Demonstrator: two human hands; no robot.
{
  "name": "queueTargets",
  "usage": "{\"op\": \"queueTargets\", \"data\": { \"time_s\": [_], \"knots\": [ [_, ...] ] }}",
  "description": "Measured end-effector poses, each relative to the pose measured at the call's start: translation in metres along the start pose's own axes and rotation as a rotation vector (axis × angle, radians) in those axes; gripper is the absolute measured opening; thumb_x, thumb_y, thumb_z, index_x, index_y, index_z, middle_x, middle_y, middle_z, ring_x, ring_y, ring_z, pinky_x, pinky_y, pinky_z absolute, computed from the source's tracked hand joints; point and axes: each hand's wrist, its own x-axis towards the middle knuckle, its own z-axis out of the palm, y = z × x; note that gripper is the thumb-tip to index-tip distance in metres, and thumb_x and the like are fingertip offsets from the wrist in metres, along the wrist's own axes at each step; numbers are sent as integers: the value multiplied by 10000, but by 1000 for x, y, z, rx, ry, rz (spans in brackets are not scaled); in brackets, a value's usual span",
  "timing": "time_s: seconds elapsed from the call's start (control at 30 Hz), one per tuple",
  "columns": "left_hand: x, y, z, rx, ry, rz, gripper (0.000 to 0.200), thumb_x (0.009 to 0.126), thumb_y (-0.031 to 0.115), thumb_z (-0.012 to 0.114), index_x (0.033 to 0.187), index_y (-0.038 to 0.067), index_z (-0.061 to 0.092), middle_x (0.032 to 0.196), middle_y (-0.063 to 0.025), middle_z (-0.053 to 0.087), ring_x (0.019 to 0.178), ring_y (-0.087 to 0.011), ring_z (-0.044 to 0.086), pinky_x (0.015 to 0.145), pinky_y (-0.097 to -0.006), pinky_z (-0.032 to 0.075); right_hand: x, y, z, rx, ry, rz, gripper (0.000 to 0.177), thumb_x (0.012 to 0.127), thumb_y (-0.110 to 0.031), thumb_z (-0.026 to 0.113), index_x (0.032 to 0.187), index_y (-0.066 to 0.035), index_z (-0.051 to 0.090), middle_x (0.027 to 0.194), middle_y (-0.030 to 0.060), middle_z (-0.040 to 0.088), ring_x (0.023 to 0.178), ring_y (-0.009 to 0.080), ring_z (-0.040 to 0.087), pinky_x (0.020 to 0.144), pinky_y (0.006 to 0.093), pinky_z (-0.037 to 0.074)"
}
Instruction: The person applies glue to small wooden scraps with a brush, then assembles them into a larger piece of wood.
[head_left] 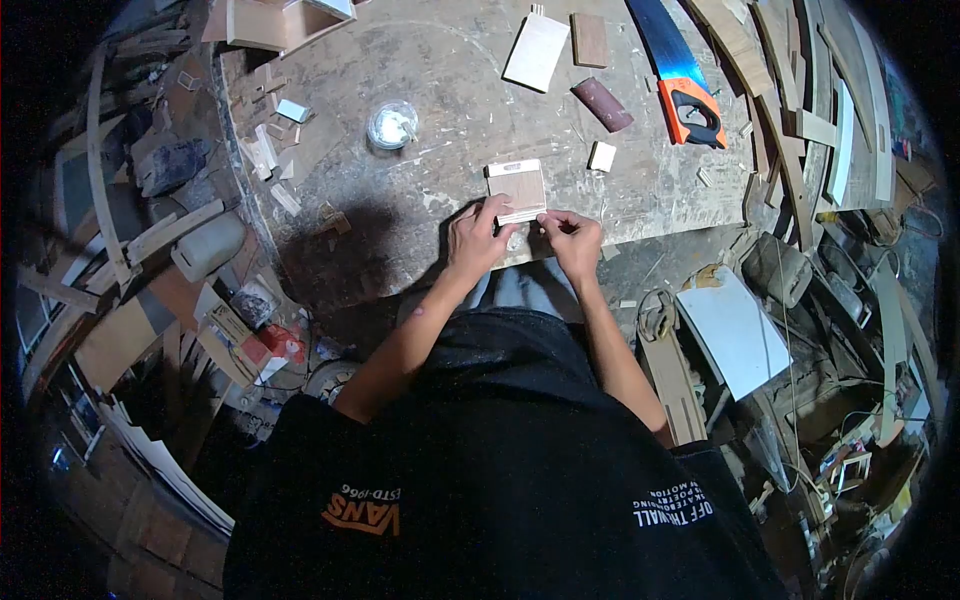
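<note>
A small, nearly square wooden piece lies near the front edge of the workbench, with pale strips along its far and near edges. My left hand grips its near left side, index finger on the top face and thumb by the near edge. At the near right corner, the fingertips of my right hand pinch together, touching the pale edge strip. Whether they hold a separate sliver there is too small to tell. Beyond the piece, to the right, sits a little pale wood block.
On the workbench are a glass jar of white stuff, a handsaw, a curved dark red piece, a pale board and a brown block. Wood scraps lie left. Timber strips crowd the right side.
</note>
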Motion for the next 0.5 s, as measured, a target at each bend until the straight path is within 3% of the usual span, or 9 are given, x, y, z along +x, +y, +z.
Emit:
{"op": "queueTargets", "data": {
  "time_s": [0.33,0.5],
  "knots": [
    [-1,-5,4,-2,0,26,423,745,145,838,1121,97,651,975,-94,737,872,-298,713,723,-368,552,-1,-3,-2,-58,16,2,272,811,-241,780,946,-6,777,760,149,737,670,206,708,665,328,542],
    [-1,5,-5,53,67,4,487,701,201,878,1124,93,662,962,-91,729,719,-256,660,664,-344,526,2,4,3,-59,34,-9,238,810,-241,775,929,-35,784,748,142,733,664,223,711,658,332,541]
  ]
}}
